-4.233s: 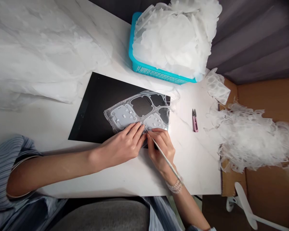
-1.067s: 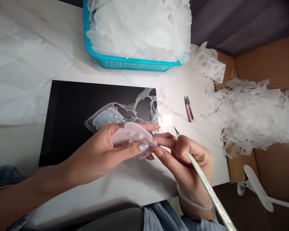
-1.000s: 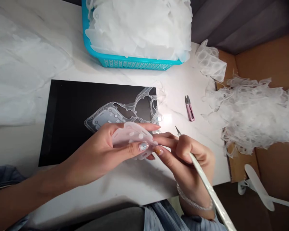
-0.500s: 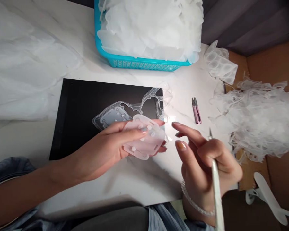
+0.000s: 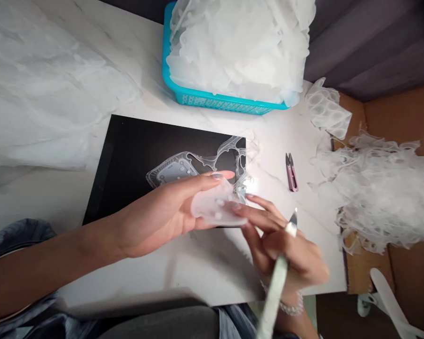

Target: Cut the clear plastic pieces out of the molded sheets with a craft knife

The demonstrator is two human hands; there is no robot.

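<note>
My left hand [image 5: 162, 212] holds a translucent moulded plastic piece [image 5: 215, 207] up off the mat, with its fingers curled over the top. The fingertips of my right hand [image 5: 286, 249] touch the piece's right end. That hand grips a white-handled craft knife [image 5: 277, 278], its small blade [image 5: 292, 221] pointing up and away from the piece. Below my left fingers lies a clear trimmed plastic sheet [image 5: 173, 172], its right part a thin web of curved strips. Part of it is hidden by my hand.
A black cutting mat [image 5: 127, 160] lies on a white marble table [image 5: 268, 141]. Behind it stands a turquoise basket [image 5: 212, 100] heaped with white pieces. Pink thread snips [image 5: 291, 173] lie to the right, then a pile of plastic offcuts [image 5: 381, 193]. White fabric [image 5: 56, 84] covers the left.
My right hand has moved back left, bringing its fingers to the piece, and the knife has tilted. My left hand has turned the piece. The view has shifted slightly.
</note>
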